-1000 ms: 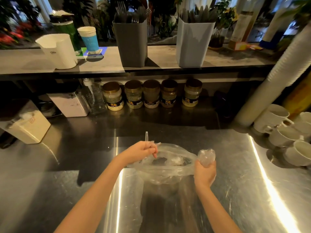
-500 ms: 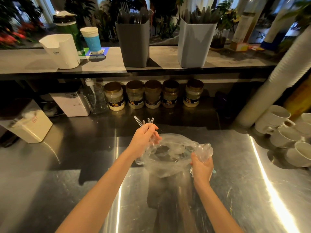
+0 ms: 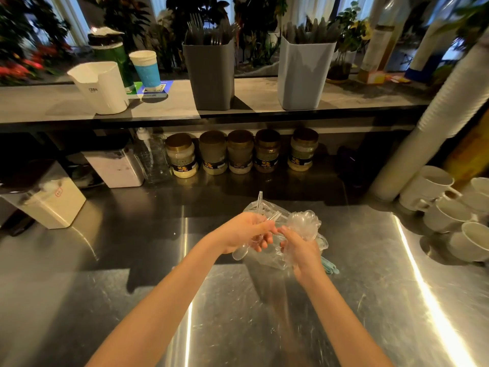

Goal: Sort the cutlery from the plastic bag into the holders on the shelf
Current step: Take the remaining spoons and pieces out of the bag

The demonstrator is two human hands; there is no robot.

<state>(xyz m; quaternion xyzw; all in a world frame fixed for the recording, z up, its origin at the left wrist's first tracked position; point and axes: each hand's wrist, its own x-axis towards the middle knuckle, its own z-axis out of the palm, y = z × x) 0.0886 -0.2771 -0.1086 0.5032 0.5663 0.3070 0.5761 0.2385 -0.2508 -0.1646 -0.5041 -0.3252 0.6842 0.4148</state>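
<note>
The left hand [image 3: 246, 231] is gripping a small bunch of clear plastic cutlery [image 3: 239, 255], with the fingers curled round the stems. A spoon bowl is hanging below the fingers and handle ends are poking up above them. The right hand [image 3: 301, 251] is clutching the bunched plastic bag [image 3: 304, 225], its fingertips almost meeting the left ones. Well beyond the fingers, on the shelf [image 3: 264, 94], a dark grey holder [image 3: 211, 75] and a pale blue holder [image 3: 304, 75] are standing upright.

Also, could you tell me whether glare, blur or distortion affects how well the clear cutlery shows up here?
Head view: glare streaks cross the steel counter; the clear cutlery in the left hand and the plastic bag are see-through and slightly blurred; wide-angle distortion bows the shelf.
</note>
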